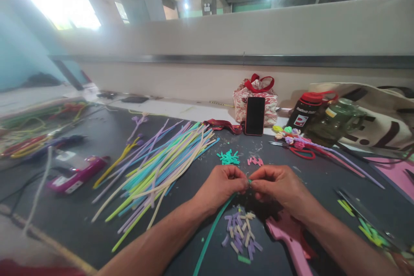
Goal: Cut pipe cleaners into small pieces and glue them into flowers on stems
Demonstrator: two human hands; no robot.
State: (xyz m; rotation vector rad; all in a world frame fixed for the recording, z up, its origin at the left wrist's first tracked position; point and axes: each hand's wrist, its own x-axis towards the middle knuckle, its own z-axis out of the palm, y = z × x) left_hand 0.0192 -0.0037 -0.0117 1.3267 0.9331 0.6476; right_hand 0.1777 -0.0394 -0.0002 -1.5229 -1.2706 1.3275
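My left hand [228,181] is closed in a pinch on a long green pipe cleaner [211,229], whose tail hangs down toward the front edge of the view. Fingertips of my right hand [274,183] meet the left ones and pinch a small green bit at the pipe cleaner's upper end. Just below the hands lies a pile of short cut pieces [239,230] in purple and cream. Beyond the fingers sit a heap of teal pieces [228,157] and a few pink pieces [255,161]. Partly under my right wrist rests a pink-handled tool [289,237].
Many long coloured pipe cleaners [161,164] lie to the left, beside a magenta device [77,174]. A phone [255,115] leans on a patterned bag [239,99]. Bottles [304,112], finished flowers [293,136] and red-handled scissors [302,152] are at right, with blades [365,211] nearer.
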